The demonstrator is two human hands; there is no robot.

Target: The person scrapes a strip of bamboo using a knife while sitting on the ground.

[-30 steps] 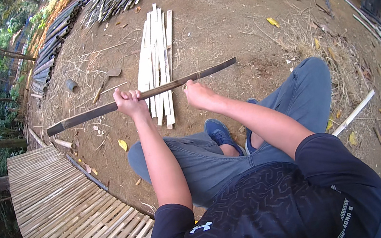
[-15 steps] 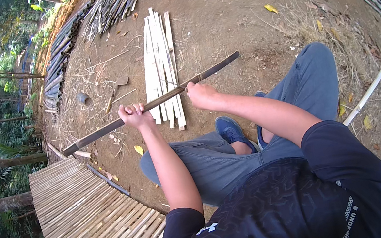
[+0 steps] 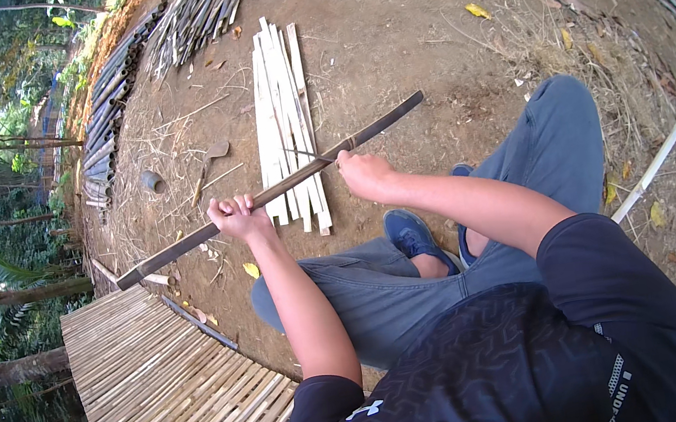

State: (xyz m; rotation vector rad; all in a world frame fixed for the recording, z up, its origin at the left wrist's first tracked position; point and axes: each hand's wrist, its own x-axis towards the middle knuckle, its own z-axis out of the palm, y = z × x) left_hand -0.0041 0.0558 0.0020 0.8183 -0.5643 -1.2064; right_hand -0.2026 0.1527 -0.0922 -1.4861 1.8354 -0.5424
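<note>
A long dark bamboo strip [image 3: 281, 186] slants across in front of me, its lower left end by the slatted bamboo platform. My left hand [image 3: 238, 218] is closed around it left of the middle, fingers over the top. Close to the strip's middle, my right hand [image 3: 366, 175] is closed on a knife [image 3: 310, 154], with the handle hidden in the fist. Its thin dark blade lies across the strip and points up and left. Behind the strip, a bundle of pale split bamboo slats [image 3: 279, 105] rests on the ground.
The slatted bamboo platform [image 3: 169, 370] fills the lower left. A hatchet-like tool [image 3: 214, 151] and a short bamboo tube [image 3: 152, 182] lie on the dirt. Dark bamboo poles [image 3: 109, 106] and a heap of strips [image 3: 205, 11] are farther back. A pale slat [image 3: 649, 166] lies at right.
My right hand and the knife have shifted slightly right along the strip, and more blade shows beyond it. The left hand stays on the strip, its fingers a little more raised.
</note>
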